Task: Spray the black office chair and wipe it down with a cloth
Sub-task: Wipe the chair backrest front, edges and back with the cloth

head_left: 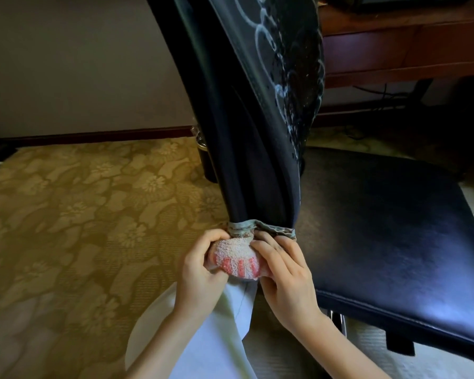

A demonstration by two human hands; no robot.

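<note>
Floral yellow carpet [80,201], beige wall [66,64], wooden desk [408,50] behind

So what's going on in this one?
A person is cleaning an office chair. The left hand and the right hand both grip a bunched white-and-pink terry cloth at the lower end of the chair's black backrest, just beside the black padded seat. Higher up the backrest, white looping streaks of spray are not yet wiped off.

Dim room, glare on seat [389,231], edges warped.
</note>
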